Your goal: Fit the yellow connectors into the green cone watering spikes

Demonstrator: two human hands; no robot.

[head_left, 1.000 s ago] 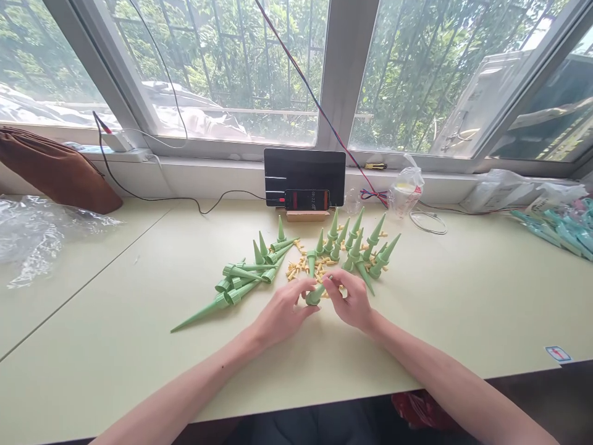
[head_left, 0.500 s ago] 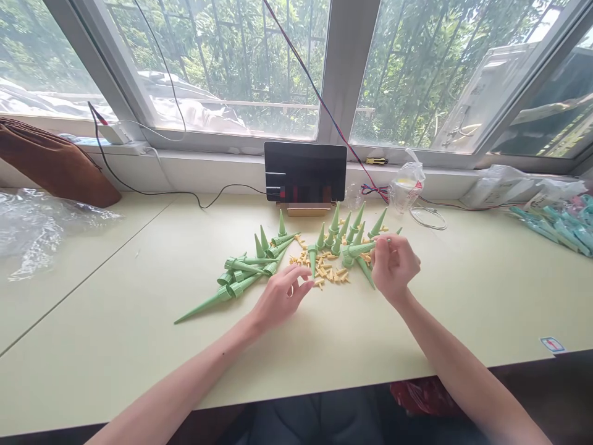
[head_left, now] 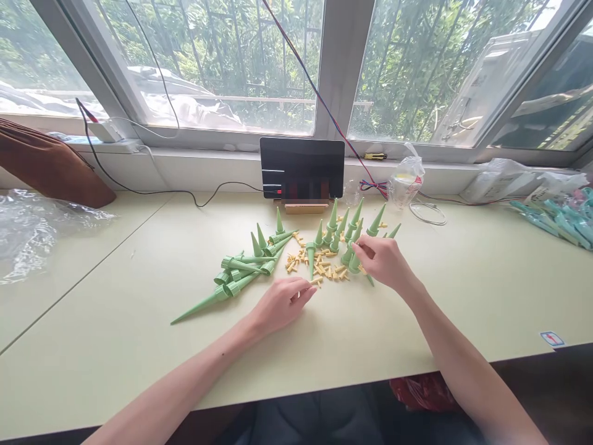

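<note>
While our right hand (head_left: 385, 261) pinched upright watering spike (head_left: 354, 262), yellow valve (head_left: 317, 281) lay sideways at nearer left hand (head_left: 283, 303), whose grip we couldn't tell.

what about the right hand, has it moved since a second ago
Yes, the right hand is farther right and forward, judged against the black screen.

A dark screen (head_left: 302, 159) stands before the windowsill (head_left: 213, 164) (yellow cutter (head_left: 375, 156) on top), a brown bag (head_left: 50, 162) far left.
</note>
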